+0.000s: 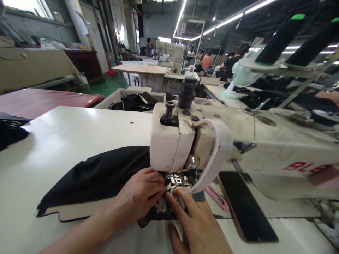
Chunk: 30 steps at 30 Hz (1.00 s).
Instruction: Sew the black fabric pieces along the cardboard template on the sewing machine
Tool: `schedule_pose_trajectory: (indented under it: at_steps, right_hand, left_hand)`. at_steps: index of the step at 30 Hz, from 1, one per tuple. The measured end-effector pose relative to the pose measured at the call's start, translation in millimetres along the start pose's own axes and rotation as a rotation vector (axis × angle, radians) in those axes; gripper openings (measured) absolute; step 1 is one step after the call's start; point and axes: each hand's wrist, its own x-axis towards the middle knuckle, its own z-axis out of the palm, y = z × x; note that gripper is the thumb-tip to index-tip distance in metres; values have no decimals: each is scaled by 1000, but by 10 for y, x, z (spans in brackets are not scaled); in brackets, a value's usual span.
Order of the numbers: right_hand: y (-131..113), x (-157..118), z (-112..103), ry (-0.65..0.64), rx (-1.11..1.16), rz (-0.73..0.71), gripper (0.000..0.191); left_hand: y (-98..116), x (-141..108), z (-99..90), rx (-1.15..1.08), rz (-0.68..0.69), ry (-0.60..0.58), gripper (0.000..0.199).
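A cream sewing machine (212, 141) stands on the white table (66, 134), its head over the metal presser foot (177, 180). Black fabric (100, 174) lies from the left up to the foot, over a pale flat piece with a dark edge (76, 212). My left hand (137, 197) presses the fabric down just left of the foot, fingers curled. My right hand (196, 225) lies flat in front of the foot, its index fingertip touching the fabric at the needle area. The needle itself is hidden by the machine head.
A pink snipper (215, 197) and a black flat panel (246, 208) lie right of the foot. More black cloth (10, 132) sits at the far left; a bin of black pieces (135, 100) stands behind the table. Other workers sit at machines far back.
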Motion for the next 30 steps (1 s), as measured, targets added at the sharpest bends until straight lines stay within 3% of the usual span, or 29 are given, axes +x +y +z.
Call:
schedule_pose_trajectory:
  at_steps: [6,15,26,30]
  right_hand:
    - [-1,11,-3,-2,-13,-4,68]
    - [17,-5,31,6,18,-5,67]
    - [-4,42,-31,7,95,21,67]
    - [8,82,-50,-2,119,20,61]
  left_hand:
    - [-18,37,-38,52,34,-77,21]
    - [8,49,-7,116,77,-1,23]
    - [-45,38,13,114,24,-100,19]
    - [-20,28,17,103,22,-64,21]
